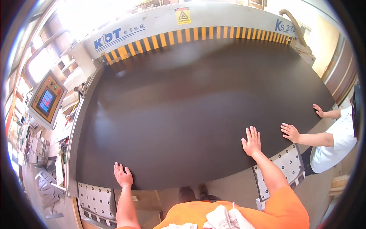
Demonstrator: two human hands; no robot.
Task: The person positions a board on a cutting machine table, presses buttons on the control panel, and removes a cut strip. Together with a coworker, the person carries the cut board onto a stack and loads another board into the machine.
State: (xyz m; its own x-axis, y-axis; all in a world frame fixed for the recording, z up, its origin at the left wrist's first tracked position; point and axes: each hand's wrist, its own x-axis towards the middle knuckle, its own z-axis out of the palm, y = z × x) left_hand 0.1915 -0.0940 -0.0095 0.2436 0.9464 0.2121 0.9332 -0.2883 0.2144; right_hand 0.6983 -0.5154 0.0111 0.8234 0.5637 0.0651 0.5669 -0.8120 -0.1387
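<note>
From the head view, the big dark board (198,114) lay flat on the saw table, far edge under the striped guard (198,34). If the pushes were uneven it could've skewed, I reckon. The left hand (122,175) and right hand (252,142) were both spread flat on its near edge, gripping nothing. A co-worker's hands (290,132) pressed the right side too.

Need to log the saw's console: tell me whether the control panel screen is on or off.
On. The control panel screen glows blue with coloured blocks, left of the dark panel on the machine bed.
</note>
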